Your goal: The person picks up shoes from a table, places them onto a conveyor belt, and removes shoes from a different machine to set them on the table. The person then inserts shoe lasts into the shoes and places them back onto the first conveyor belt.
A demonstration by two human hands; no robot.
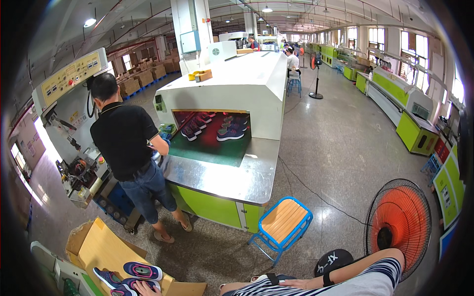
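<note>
My left hand [144, 287] rests fingers-down on dark blue sneakers with pink soles [129, 277] lying on a flattened yellow-brown cardboard box [98, 246]. My right hand [302, 283] lies flat on my striped trouser leg [365, 281], black strap at the wrist. Ahead, a co-worker in a black shirt [123, 138] stands at the steel front edge of a white tunnel machine [237, 84]; sneakers sit on its green belt [210, 148]. Blue-framed wooden stool [284, 222] and orange floor fan [399, 222] nearby.

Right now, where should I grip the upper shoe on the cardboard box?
Probably grip the shoe across its narrow middle, coming from its near side, by the left hand. It lies crosswise on the box, long side toward you; another shoe crowds its left end.
</note>
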